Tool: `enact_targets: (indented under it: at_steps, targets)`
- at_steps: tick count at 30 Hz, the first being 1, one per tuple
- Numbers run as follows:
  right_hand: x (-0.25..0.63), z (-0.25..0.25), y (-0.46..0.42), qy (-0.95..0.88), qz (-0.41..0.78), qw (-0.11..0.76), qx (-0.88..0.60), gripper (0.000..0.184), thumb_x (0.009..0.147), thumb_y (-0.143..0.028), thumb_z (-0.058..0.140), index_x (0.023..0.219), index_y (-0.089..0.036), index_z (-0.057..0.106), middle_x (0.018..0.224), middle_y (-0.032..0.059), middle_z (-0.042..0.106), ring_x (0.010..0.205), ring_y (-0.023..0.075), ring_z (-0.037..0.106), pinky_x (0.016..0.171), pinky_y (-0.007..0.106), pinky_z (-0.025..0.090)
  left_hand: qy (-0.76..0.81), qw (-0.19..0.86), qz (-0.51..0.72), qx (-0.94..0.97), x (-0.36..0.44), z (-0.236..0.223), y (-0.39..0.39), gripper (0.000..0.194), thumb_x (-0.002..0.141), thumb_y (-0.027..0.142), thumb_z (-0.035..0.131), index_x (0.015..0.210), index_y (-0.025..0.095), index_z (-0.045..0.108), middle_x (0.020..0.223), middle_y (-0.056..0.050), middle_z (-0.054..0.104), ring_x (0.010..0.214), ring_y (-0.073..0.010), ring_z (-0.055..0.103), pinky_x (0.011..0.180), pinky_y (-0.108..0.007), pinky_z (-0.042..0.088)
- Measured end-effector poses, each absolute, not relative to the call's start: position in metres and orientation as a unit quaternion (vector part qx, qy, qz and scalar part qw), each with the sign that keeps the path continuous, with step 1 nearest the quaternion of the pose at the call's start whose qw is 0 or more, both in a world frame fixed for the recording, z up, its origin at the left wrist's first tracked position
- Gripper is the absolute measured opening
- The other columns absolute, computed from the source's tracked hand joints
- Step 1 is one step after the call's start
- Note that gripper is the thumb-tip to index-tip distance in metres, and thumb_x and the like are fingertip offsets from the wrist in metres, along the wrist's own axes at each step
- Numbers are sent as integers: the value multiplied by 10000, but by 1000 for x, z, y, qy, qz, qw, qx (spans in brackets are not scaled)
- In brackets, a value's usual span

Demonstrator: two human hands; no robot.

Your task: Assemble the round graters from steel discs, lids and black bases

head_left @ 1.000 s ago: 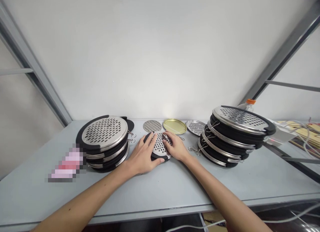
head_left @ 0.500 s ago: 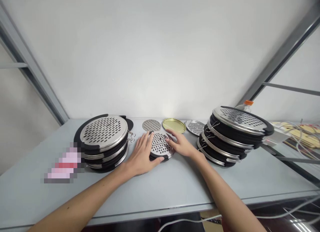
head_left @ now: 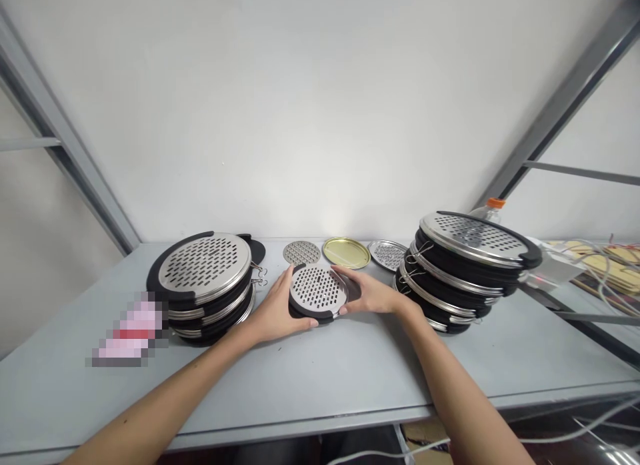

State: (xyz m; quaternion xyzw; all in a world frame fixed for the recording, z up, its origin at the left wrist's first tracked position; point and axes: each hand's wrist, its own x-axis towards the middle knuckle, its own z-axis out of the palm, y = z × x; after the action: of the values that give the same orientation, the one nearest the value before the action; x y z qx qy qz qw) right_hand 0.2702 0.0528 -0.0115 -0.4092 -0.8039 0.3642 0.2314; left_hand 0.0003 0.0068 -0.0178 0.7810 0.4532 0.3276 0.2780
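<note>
In front of me lies a round metal grater disc [head_left: 319, 288] with rows of slots and a black rim along part of its edge. My left hand [head_left: 279, 310] wraps its left side, with the thumb stretched along the near edge. At the right, my right hand [head_left: 367, 293] grips the rim with fingers behind and thumb in front. Just beyond lie a perforated metal disc [head_left: 301, 253], a gold-coloured round plate [head_left: 347, 253] and another grater disc [head_left: 388, 255].
To the left is a stack of black-rimmed grater lids [head_left: 205, 265] with wire clips. A taller similar stack [head_left: 465, 271] leans at the right, a bottle with an orange cap [head_left: 495, 205] behind it. Metal uprights flank the grey table [head_left: 320, 385]; wires lie far right.
My hands have shifted from lying over the slotted disc to holding its sides. The right thumb has come to the near right rim, leaving more of the disc in sight.
</note>
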Motion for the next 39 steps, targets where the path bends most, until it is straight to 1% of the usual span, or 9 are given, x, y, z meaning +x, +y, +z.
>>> enact_targets:
  at_steps: [6, 9, 13, 20, 26, 29, 32, 36, 39]
  targets:
    - [271, -17, 56, -808, 357, 253, -394, 1013, 522, -431, 848, 1403, -187, 412, 1446, 126, 424, 1337, 308, 384, 1151, 478, 231, 450, 303, 348, 765, 0, -18, 10, 1125, 561, 368, 841, 1469, 217, 194, 1484, -148, 312, 1372, -351, 277, 1115, -521, 236]
    - [269, -19, 56, -809, 351, 269, -387, 1015, 500, -435, 858, 1387, -179, 436, 1414, 130, 465, 1311, 312, 420, 1141, 479, 256, 457, 290, 347, 766, 1, -18, 10, 1106, 556, 369, 842, 1462, 222, 226, 1475, -146, 324, 1369, -351, 280, 1112, -516, 245]
    - [266, -19, 55, -810, 343, 272, -389, 1024, 482, -446, 863, 1379, -176, 447, 1390, 130, 495, 1289, 314, 449, 1131, 476, 279, 463, 273, 338, 773, 1, -16, 9, 1095, 570, 375, 833, 1464, 219, 220, 1476, -146, 320, 1371, -345, 277, 1112, -506, 250]
    - [264, -17, 54, -809, 343, 270, -393, 1028, 473, -448, 864, 1374, -170, 455, 1387, 142, 495, 1290, 331, 444, 1127, 485, 276, 463, 268, 318, 783, -1, -11, 9, 1081, 572, 386, 826, 1461, 219, 233, 1476, -145, 321, 1372, -345, 276, 1114, -504, 254]
    - [267, -17, 56, -803, 364, 246, -404, 1061, 482, -445, 861, 1401, -163, 412, 1440, 148, 427, 1318, 313, 410, 1137, 459, 267, 478, 281, 295, 778, -7, -6, 10, 930, 648, 418, 765, 1431, 191, 318, 1456, -145, 362, 1354, -326, 318, 1111, -484, 272]
    - [270, -19, 57, -807, 357, 245, -402, 1060, 488, -446, 859, 1406, -173, 405, 1452, 142, 411, 1330, 313, 391, 1144, 465, 247, 474, 263, 279, 793, -6, -8, 6, 930, 675, 437, 743, 1450, 200, 285, 1488, -141, 301, 1374, -319, 281, 1119, -475, 262]
    - [271, -22, 58, -812, 353, 253, -390, 1032, 502, -443, 854, 1401, -190, 416, 1441, 130, 430, 1327, 309, 398, 1142, 471, 247, 472, 256, 269, 800, -5, -13, 2, 910, 718, 469, 704, 1469, 239, 244, 1512, -120, 242, 1388, -306, 258, 1120, -462, 270]
    - [270, -25, 60, -809, 363, 264, -379, 1013, 497, -431, 859, 1387, -195, 437, 1421, 128, 458, 1311, 307, 422, 1136, 480, 260, 490, 251, 256, 795, -4, -20, 1, 882, 726, 526, 683, 1458, 241, 283, 1532, -121, 181, 1403, -327, 215, 1125, -472, 254]
    - [268, -24, 59, -805, 375, 272, -372, 1011, 488, -417, 866, 1379, -181, 450, 1404, 133, 479, 1293, 307, 447, 1133, 476, 270, 493, 248, 249, 796, -4, -21, 1, 885, 727, 534, 680, 1460, 233, 285, 1539, -124, 158, 1411, -334, 191, 1129, -472, 242]
